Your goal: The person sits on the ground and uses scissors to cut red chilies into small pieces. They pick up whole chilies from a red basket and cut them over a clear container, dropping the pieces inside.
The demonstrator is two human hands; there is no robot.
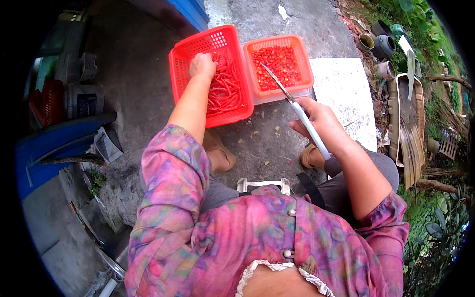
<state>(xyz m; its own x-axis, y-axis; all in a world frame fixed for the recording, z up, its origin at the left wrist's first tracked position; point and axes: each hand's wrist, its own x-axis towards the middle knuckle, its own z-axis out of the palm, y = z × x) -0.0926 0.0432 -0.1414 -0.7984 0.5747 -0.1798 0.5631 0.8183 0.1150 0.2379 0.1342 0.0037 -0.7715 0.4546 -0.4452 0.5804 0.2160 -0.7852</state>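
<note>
Your left hand [202, 66] rests in the red basket [232, 117], far left, among whole chillies [225, 89], its grip hidden; your right hand [322, 123], well apart, clasps scissors [301, 114] pointing over chopped chillies [279, 57] in the orange basket [289, 90]. Gather few, keeping clear of the blades [277, 80].

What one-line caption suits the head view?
Left hand in a red basket of whole chillies; right hand holding scissors near an orange basket of cut chillies.

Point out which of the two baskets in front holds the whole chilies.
The larger red basket on the left, with the left hand inside it. It holds long, uncut red chilies; the smaller orange-red basket holds chopped chilies.
</note>
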